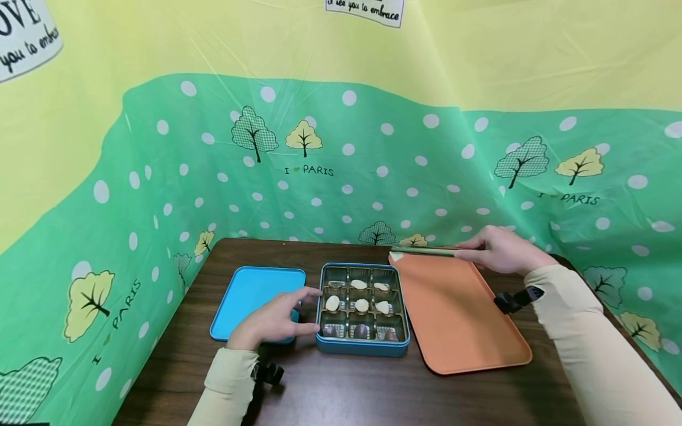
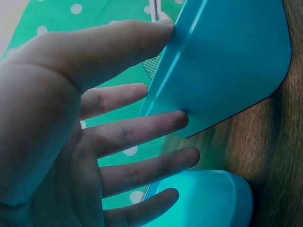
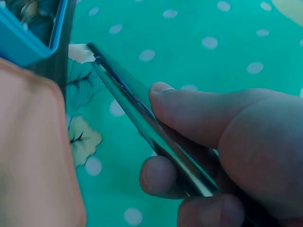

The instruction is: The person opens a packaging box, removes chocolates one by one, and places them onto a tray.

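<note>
A blue box [image 1: 364,349] stands mid-table, its clear insert split into rows of compartments. Whitish pieces [image 1: 362,306] lie in the middle and back rows, and dark pieces [image 1: 360,331] in the front row. With thumb and fingers spread and fairly straight, my left hand [image 1: 277,319] touches the box's left side. My right hand [image 1: 498,251] grips a pair of slim metal tongs [image 3: 137,113] beyond the far end of an orange tray [image 1: 463,313]. Between the tongs' tips is a small white piece [image 3: 81,53], close to the tray's far left corner.
A blue lid [image 1: 261,290] lies left of the box, partly behind my left hand. The orange tray lies along the box's right side. A green and yellow patterned curtain [image 1: 346,142] hangs behind the dark wooden table [image 1: 341,390].
</note>
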Tool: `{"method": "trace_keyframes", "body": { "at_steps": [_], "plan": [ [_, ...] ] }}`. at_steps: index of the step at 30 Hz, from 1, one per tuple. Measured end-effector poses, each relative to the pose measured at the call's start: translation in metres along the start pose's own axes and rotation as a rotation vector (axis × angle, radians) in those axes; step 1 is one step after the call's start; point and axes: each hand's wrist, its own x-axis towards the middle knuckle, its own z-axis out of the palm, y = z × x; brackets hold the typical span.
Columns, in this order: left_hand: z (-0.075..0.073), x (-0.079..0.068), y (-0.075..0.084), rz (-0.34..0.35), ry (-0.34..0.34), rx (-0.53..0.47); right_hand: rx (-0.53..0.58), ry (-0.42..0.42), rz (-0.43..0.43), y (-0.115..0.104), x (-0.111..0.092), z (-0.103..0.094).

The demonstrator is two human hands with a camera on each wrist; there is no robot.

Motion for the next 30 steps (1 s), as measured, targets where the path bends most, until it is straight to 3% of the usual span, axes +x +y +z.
{"method": "trace_keyframes", "body": {
  "at_steps": [6, 14, 20, 30],
  "plan": [
    [0.001, -0.001, -0.001, 0.003, 0.0, -0.005, 0.073, -0.05, 0.069, 0.022, -0.002, 0.013],
    [0.0, -0.001, -0.001, 0.004, -0.002, -0.01, 0.104, -0.071, 0.05, 0.045, -0.001, 0.034],
    [-0.001, -0.001, -0.001, 0.001, 0.002, -0.002, 0.127, -0.068, 0.047, 0.049, 0.0, 0.042],
    [-0.001, -0.001, -0.001, 0.012, -0.009, -0.02, 0.087, -0.09, 0.113, 0.051, -0.005, 0.039]
  ]
}}
